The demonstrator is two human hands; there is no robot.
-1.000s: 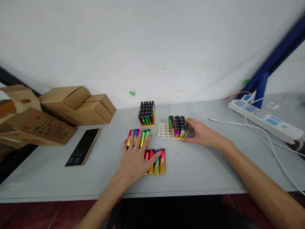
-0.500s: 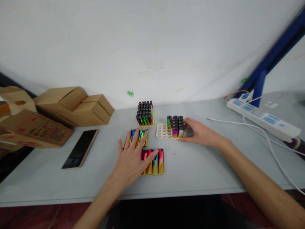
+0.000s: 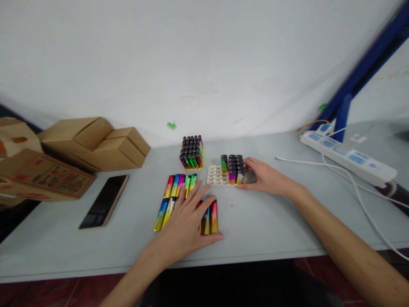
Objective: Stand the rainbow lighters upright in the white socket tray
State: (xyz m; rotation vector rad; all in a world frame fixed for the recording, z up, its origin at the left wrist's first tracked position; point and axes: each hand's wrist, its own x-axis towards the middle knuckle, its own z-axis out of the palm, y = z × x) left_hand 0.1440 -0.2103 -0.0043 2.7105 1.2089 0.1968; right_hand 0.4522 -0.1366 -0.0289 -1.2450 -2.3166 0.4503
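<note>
My left hand (image 3: 188,219) hovers over or rests on two rows of shiny multicoloured lighters lying flat, its fingers spread. Behind it lies the back row of lighters (image 3: 175,186); the front row of lighters (image 3: 161,215) is partly hidden under the hand. To their right is a white tray with round pockets (image 3: 214,175). Several black-topped lighters (image 3: 235,166) stand upright in its right part, while the left pockets hold nothing. My right hand (image 3: 268,177) curls round the tray's right side, thumb at the front corner and fingers behind. Its fingertips are partly hidden.
A full block of upright lighters (image 3: 191,152) stands near the wall. A phone (image 3: 105,201) and cardboard boxes (image 3: 92,143) are on the left. On the right lie a power strip (image 3: 349,157) and a white cable (image 3: 338,170). The table's front edge runs close by.
My left hand has moved back towards me and right, from the back row of lighters to the front row, uncovering the back row. My right hand stays at the tray.
</note>
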